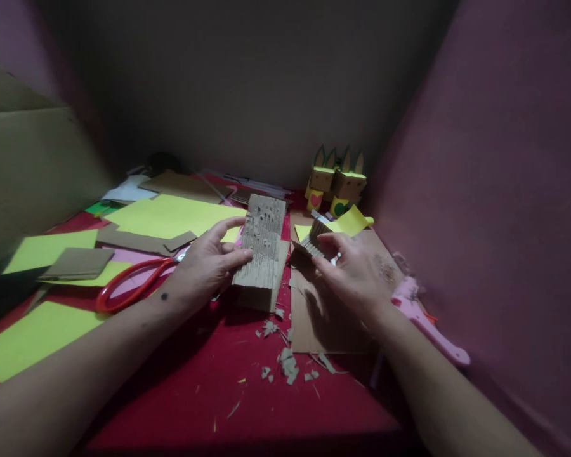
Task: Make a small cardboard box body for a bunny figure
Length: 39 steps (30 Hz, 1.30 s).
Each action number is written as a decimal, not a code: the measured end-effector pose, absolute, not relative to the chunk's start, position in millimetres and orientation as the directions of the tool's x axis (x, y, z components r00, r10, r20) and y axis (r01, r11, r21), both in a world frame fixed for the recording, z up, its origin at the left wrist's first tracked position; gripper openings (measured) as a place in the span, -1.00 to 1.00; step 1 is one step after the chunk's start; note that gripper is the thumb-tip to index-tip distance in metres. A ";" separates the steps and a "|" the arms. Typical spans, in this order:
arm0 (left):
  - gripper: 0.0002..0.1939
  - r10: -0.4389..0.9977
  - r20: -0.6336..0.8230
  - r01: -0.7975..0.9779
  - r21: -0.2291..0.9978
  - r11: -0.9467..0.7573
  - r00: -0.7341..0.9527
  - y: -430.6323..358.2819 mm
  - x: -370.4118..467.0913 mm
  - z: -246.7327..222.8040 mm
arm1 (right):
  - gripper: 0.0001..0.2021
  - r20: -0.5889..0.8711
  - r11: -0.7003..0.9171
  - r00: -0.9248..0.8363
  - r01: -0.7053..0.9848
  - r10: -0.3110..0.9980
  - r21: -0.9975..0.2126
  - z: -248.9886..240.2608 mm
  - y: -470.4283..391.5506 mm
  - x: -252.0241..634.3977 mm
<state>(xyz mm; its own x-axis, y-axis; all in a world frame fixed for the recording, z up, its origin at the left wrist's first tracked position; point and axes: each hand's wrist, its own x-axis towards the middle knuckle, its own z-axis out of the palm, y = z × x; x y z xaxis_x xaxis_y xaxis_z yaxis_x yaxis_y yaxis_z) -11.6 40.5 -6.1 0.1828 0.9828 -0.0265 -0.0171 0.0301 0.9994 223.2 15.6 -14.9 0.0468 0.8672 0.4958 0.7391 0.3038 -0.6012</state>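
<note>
Two bare forearms are seen at the bottom of the frame, reaching forward over a red table point(219, 393). Small cardboard scraps point(288, 365) are scattered on the table in the lower middle, just in front of the hands.

At the middle of the frame, a strip of corrugated cardboard point(262, 244) with its top layer peeled off is held by the left hand point(204, 266). The fingers are closed on the left edge of this strip, the thumb is placed over its front, and its lower end rests on the table. The right hand point(356, 276) is seen to the right of the middle, kept apart from the left one. A smaller piece of ribbed cardboard point(314, 238) is pinched between its thumb and fingers. Under this hand a flat cardboard sheet point(314, 317) is laid on the table.

Red scissors point(133, 282) are placed just beside the left wrist, at the left of the middle. Yellow paper sheets point(166, 216) and brown cardboard pieces are spread over the left part of the frame. A pink glue gun point(428, 324) is seen at the right, near the right wrist. Small box figures point(335, 184) with pointed ears are placed at the upper middle, against the dark wall.
</note>
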 end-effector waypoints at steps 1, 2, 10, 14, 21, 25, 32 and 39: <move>-0.26 0.983 -0.020 -0.015 1.000 0.023 0.181 38.9 -9.8 -5.3 | -0.72 0.491 0.308 -0.001 0.780 0.871 -0.545 -19.8 18.5 223.3; -0.25 0.985 -0.021 -0.008 1.000 0.023 0.173 37.6 -8.4 -4.8 | -0.70 0.502 0.322 -0.035 0.806 0.864 -0.497 -24.8 21.1 222.8; -0.79 0.991 -0.086 -0.102 0.990 0.097 0.104 43.8 -13.8 -7.0 | -0.84 0.605 0.411 -0.039 0.767 0.795 -0.492 -33.3 20.9 223.3; -0.91 0.997 -0.063 -0.186 0.980 0.071 0.053 50.3 -17.7 -8.3 | -0.85 0.630 0.467 0.017 0.656 0.777 -0.593 -25.7 10.5 219.7; -0.93 0.977 -0.150 -0.258 0.948 0.187 0.154 51.5 -12.7 -11.9 | -0.79 0.724 0.700 -0.173 0.479 0.667 -0.530 -31.9 3.8 207.4; -0.78 0.949 -0.192 -0.238 0.938 0.253 0.250 46.2 -7.1 -14.0 | -0.79 0.760 0.753 -0.245 0.492 0.602 -0.437 -32.2 1.1 202.8; -0.75 0.960 -0.127 -0.247 0.950 0.190 0.250 41.1 -7.7 -10.1 | -0.79 0.745 0.743 -0.256 0.504 0.616 -0.441 -30.2 -0.1 202.7; -0.68 0.975 0.055 -0.115 0.993 -0.030 0.216 30.3 -3.8 -4.2 | -0.76 0.701 0.704 -0.214 0.457 0.680 -0.544 -33.0 1.3 204.2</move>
